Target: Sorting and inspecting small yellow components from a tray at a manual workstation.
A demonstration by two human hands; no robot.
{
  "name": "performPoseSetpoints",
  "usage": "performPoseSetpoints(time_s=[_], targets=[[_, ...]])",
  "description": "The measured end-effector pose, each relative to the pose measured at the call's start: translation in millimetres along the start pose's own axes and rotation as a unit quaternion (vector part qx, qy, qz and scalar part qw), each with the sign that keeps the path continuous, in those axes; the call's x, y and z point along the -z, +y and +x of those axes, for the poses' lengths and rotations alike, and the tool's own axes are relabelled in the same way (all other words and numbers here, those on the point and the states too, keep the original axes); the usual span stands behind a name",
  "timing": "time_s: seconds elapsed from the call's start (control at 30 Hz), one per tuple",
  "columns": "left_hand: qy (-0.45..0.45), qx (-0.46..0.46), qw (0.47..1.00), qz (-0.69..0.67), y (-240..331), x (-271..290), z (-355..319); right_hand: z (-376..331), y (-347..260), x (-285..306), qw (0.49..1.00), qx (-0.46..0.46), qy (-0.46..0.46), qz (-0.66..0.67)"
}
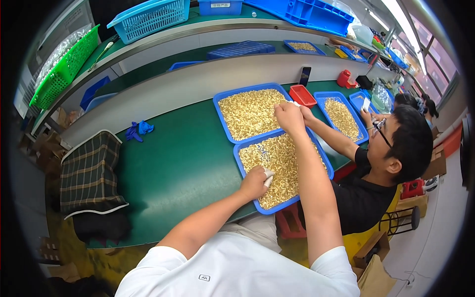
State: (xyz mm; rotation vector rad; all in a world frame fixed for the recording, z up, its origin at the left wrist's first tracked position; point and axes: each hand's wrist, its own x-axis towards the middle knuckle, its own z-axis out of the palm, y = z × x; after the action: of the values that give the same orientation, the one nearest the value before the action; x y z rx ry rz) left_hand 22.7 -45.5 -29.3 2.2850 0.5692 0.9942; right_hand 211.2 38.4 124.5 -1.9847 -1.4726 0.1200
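Two blue trays of small gold-coloured metal pieces stand before me on the bench, a near tray [269, 212] and a far tray [217, 106]. My left hand [254, 183] is down at the near tray's left side, its fingers closed against the pieces, with pale covers on the fingertips. My right hand [290, 118] reaches over the far tray's right edge with its fingers closed. What either hand pinches is too small or hidden. A few silvery pieces [264, 152] lie among the gold ones. A co-worker's hand [308, 116] is right beside my right hand.
A co-worker in black [363, 198] sits close on my right. Beyond the trays are a red tray [302, 96], a phone [305, 75] and another blue tray of pieces [365, 132]. Blue gloves [138, 130] and a plaid cloth item [92, 173] lie to the left.
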Motion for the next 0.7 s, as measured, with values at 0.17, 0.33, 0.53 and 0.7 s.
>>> performPoseSetpoints(time_s=[0.17,0.33,0.53,0.7], targets=[[-0.003,0.036,0.999,-0.037,-5,5,-2,-52,12,-19,0.922,-0.068,-0.040,0.378],[-0.143,0.046,0.980,0.132,17,47,4,-178,29,-34,0.876,-0.145,-0.001,0.460],[-0.272,0.011,0.953,0.131,10,28,6,-257,40,-54,0.831,-0.217,0.054,0.509],[-0.260,0.037,0.964,0.026,5,16,17,-258,43,-59,0.835,-0.195,0.080,0.508]])
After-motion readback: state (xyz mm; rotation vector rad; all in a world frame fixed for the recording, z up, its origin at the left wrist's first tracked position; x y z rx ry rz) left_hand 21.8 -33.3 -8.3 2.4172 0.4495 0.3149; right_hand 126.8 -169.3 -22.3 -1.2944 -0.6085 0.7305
